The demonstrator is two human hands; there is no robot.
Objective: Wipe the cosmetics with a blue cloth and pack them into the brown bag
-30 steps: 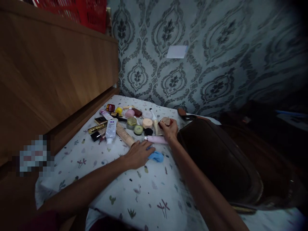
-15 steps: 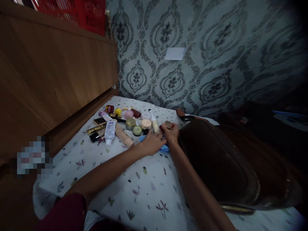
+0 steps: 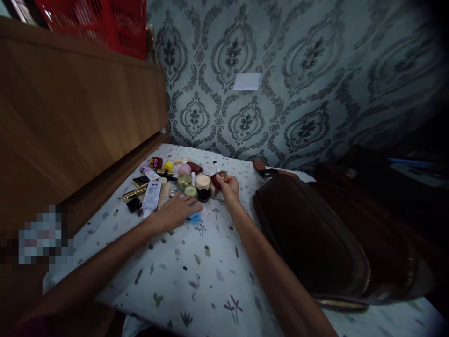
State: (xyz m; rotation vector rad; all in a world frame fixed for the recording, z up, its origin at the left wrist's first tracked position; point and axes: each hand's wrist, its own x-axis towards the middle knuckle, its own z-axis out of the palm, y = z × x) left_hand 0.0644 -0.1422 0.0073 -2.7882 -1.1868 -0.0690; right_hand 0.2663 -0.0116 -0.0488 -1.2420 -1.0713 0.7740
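Observation:
My left hand (image 3: 177, 209) lies with its fingers spread over a crumpled blue packet or cloth (image 3: 195, 217), at the near side of a cluster of cosmetics. My right hand (image 3: 229, 189) is closed around a small dark red container (image 3: 216, 181) with a shiny top, partly hidden by the fingers. Beside the hands are a dark jar with a peach lid (image 3: 203, 181), a green-topped jar (image 3: 190, 191) and a gold-lidded jar (image 3: 184, 179). Left of my left hand lie a white tube (image 3: 152, 196), a beige tube (image 3: 163, 194) and a gold stick (image 3: 134, 194).
A brown bag (image 3: 305, 234) lies to the right, its strap (image 3: 261, 168) toward the wall. The wooden cabinet (image 3: 80, 103) stands on the left with a red basket (image 3: 119, 28) on top. A printed white sheet (image 3: 196, 262) covers the surface beneath.
Both hands have moved left, away from the bag. My right hand carries the dark red container toward the jars, and the blue packet or cloth has shifted left under my left hand.

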